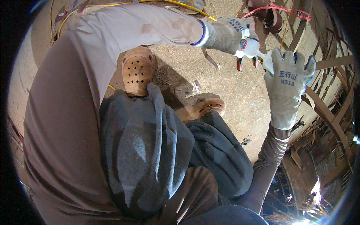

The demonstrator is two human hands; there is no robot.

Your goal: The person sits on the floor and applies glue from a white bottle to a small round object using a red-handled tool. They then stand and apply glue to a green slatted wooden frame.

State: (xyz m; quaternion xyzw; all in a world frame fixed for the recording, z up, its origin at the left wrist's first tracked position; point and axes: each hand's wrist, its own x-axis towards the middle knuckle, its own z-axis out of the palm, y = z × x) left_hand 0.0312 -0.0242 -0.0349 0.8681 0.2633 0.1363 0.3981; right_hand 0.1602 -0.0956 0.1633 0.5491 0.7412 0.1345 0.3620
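Observation:
My left hand (230, 34), in a grey knit work glove with a white coating, is closed round a small white squeeze bottle (252, 48) with a red and blue label. The bottle's narrow tip points right. Beneath it show the red and black ends of a tool (240, 64); whether this hand grips them too I cannot tell. My right hand (287, 77), in a matching glove, is just right of the tip. Its fingers are bent, their ends turned away, and a whitish patch shows beside its thumb side. Anything it pinches is hidden.
Brown strips (324, 108) lie tangled along the right. A brown roll (273, 20) and pink-red twine (281, 7) are at the far right. A yellow cable (187, 5) crosses the far floor. My tan clogs (138, 69) stand on the dusty concrete floor (240, 97).

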